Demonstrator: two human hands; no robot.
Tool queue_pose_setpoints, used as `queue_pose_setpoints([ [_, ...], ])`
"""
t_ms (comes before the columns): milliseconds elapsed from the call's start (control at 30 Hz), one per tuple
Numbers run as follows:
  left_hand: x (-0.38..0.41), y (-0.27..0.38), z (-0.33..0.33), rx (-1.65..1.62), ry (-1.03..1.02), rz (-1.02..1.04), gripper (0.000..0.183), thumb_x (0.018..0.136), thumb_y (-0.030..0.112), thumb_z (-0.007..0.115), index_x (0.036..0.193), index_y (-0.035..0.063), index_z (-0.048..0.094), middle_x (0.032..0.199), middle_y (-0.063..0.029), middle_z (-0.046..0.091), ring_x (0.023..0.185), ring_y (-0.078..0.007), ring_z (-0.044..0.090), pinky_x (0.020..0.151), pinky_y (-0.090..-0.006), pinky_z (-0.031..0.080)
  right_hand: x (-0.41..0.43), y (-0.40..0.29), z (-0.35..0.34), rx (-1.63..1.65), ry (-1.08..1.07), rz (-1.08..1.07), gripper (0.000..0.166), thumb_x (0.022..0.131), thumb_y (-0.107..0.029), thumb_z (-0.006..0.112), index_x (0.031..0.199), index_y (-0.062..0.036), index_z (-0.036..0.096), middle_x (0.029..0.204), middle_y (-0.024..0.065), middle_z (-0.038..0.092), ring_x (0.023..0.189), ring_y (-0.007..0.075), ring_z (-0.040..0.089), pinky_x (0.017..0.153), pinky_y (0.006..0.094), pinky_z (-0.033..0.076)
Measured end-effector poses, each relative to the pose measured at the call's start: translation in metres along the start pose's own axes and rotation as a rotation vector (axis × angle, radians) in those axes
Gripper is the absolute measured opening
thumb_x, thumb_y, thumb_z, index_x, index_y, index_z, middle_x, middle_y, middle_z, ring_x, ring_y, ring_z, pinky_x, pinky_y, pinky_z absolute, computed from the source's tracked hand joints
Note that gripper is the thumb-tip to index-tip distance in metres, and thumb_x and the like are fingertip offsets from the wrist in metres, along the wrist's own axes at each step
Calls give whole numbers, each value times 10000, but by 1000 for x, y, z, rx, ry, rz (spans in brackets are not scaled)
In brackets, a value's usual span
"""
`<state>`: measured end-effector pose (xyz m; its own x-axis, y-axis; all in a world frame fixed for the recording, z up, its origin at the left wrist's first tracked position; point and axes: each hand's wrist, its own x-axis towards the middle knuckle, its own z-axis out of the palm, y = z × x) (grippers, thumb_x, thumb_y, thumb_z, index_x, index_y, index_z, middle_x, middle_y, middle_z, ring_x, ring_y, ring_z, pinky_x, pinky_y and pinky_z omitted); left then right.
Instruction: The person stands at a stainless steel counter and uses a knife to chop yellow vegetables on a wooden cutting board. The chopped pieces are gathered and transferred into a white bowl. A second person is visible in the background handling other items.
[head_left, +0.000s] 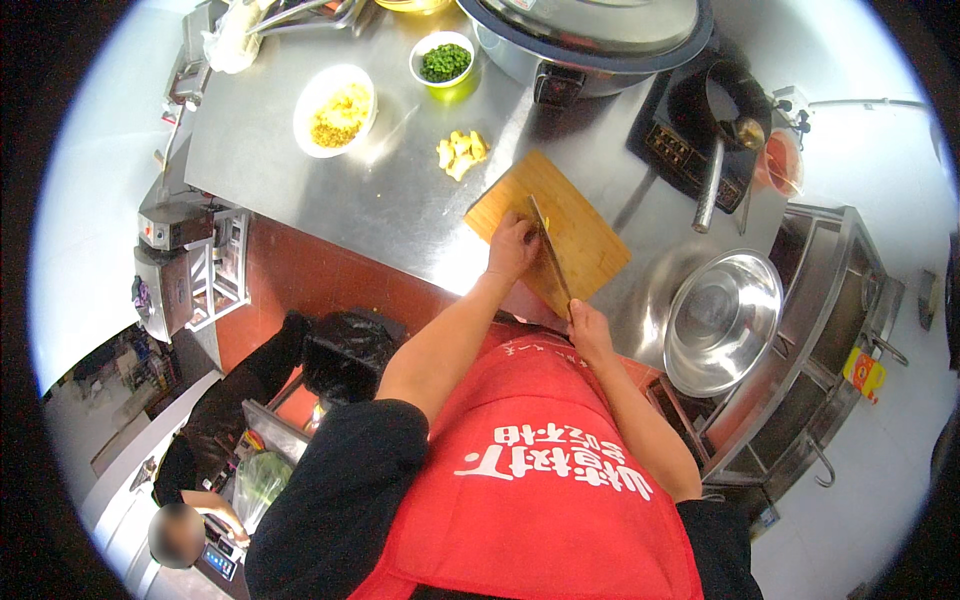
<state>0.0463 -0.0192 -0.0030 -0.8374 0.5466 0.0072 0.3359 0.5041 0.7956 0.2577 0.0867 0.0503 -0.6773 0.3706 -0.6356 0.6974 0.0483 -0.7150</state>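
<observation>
A wooden cutting board (592, 247) lies at an angle on the stainless steel table, near its front edge. My right hand (591, 330) grips the handle of a kitchen knife (551, 247), whose blade stands edge-down on the board. Close to the blade's left side, my left hand (514, 246) rests on the board with curled fingers; whatever is beneath them is hidden. A small yellow sliver (547, 223) shows at the blade's right side. Beyond the board sits a small pile of pale yellow pieces, apparently peeled ginger (460, 154).
A white bowl (301, 124) holds minced yellow food; another bowl (414, 60) has chopped greens. Behind stands a large lidded cooker (510, 56). To the right are an induction cooker (664, 150), a metal-handled utensil (707, 187) and a steel basin (720, 322). Another person (214, 510) sits lower left.
</observation>
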Motion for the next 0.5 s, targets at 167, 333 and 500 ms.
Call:
queue_pose_setpoints([
  [167,-3,-9,1,3,-18,-45,213,776,102,720,961,3,685,972,-189,614,912,-393,624,804,-439,530,-10,-26,-7,51,-18,-44,529,1063,-436,409,738,-39,539,590,33,492,552,158,480,527,341,389],
  [333,1,-2,-6,5,-9,-46,197,773,83,704,948,0,668,937,-189,613,902,-392,624,803,-439,531,2,-4,2,57,14,-75,530,1061,-458,408,746,-52,536,589,19,486,519,135,449,487,318,355],
  [500,-2,9,-26,-77,-37,-124,200,781,78,692,966,12,658,961,-190,611,923,-404,614,816,-454,530,5,-2,-1,198,-33,88,568,1042,-477,411,776,-8,589,611,87,549,568,222,544,560,389,426],
])
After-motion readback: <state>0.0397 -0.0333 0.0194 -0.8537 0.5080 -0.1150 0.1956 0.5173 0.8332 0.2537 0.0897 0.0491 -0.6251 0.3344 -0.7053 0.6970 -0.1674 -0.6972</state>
